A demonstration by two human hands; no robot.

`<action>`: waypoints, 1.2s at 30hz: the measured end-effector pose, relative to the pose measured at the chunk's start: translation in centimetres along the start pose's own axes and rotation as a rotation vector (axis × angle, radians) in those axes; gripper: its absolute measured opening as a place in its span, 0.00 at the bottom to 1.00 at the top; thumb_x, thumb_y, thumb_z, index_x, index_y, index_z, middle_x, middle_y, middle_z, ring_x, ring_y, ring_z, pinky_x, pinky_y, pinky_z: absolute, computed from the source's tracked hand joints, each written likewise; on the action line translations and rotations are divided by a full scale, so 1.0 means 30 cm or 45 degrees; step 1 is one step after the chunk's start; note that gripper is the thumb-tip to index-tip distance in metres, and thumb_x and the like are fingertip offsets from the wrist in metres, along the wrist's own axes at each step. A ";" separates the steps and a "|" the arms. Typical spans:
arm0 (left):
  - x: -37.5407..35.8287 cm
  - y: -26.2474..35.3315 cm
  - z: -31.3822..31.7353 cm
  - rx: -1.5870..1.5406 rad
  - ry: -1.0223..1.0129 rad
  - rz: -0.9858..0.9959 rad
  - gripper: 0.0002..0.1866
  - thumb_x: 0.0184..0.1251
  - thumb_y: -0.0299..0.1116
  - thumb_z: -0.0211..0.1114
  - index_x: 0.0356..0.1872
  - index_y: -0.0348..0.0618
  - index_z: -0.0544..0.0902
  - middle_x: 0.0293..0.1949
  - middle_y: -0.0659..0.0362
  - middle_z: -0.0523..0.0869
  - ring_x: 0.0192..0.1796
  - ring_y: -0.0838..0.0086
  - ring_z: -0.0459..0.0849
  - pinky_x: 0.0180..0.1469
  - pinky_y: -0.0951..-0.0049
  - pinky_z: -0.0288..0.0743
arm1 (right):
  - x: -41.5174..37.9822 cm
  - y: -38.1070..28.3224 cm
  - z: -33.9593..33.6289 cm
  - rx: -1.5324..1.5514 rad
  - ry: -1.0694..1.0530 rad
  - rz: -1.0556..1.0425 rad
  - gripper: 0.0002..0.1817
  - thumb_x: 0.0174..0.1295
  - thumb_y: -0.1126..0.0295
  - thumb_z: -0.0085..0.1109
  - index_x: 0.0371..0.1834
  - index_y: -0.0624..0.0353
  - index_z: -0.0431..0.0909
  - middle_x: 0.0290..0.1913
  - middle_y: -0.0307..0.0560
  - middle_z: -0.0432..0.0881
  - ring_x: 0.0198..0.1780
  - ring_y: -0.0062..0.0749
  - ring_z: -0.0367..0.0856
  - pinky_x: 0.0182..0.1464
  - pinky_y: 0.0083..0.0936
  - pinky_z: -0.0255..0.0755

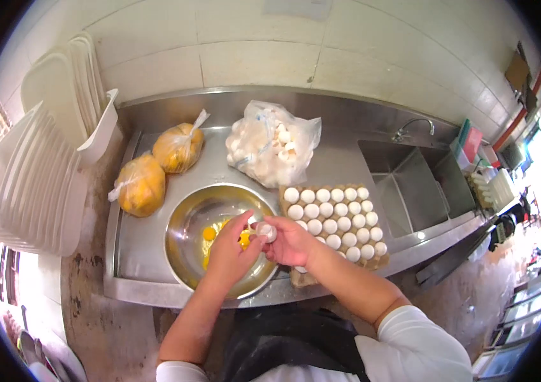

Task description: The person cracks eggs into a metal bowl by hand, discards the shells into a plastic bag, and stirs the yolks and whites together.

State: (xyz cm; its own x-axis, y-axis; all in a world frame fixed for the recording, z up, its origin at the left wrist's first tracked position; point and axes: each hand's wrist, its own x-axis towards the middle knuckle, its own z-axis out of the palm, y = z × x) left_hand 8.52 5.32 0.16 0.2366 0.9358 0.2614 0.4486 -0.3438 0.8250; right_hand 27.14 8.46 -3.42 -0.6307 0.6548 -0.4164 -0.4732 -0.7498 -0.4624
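Observation:
Over the right side of a wide steel bowl (178, 254), my left hand (233, 247) and my right hand (291, 242) meet with bent fingers. Between them is an opened white eggshell (266, 232), with my right hand's fingers wrapped round it. My left hand's fingers also close on a piece of shell. Yellow yolks (209, 233) lie in the bowl. A carton of white eggs (380, 262) stands right beside the bowl, partly under my right forearm. Behind the bowl sits a clear plastic bag of eggshells (269, 143).
Two tied bags with yellow contents (141, 186) are at the back left of the steel counter (149, 274). A double sink (398, 184) with a faucet (418, 122) is on the right. Stacked white trays (35, 184) stand at the left.

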 end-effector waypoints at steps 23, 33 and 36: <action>-0.357 -0.166 -0.303 -0.765 0.530 -0.516 0.20 0.66 0.27 0.64 0.58 0.37 0.76 0.45 0.56 0.85 0.39 0.80 0.81 0.39 0.81 0.74 | 0.164 0.215 0.124 -3.028 0.171 -0.304 0.09 0.57 0.71 0.54 0.34 0.57 0.86 0.38 0.51 0.84 0.41 0.48 0.85 0.42 0.41 0.79; -0.400 -0.175 -0.319 -0.751 0.415 -0.575 0.20 0.65 0.26 0.65 0.58 0.36 0.77 0.47 0.54 0.84 0.48 0.74 0.82 0.49 0.76 0.78 | 0.275 0.270 0.058 -2.971 0.336 -0.150 0.12 0.57 0.67 0.53 0.31 0.59 0.86 0.37 0.56 0.86 0.40 0.48 0.86 0.42 0.42 0.79; -0.406 -0.234 -0.322 -0.610 0.419 -0.507 0.21 0.65 0.33 0.65 0.58 0.37 0.77 0.43 0.56 0.87 0.38 0.77 0.83 0.36 0.80 0.73 | 0.309 0.293 0.007 -3.025 0.406 -0.461 0.09 0.52 0.68 0.57 0.27 0.59 0.85 0.30 0.56 0.85 0.35 0.48 0.86 0.36 0.43 0.79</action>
State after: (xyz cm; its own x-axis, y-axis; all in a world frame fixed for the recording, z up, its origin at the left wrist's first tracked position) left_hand -5.82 -2.90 -3.98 -0.1739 0.9843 -0.0310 -0.0003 0.0315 0.9995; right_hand 17.00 7.92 -11.20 -0.5383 0.8363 -0.1041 0.8402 0.5229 -0.1436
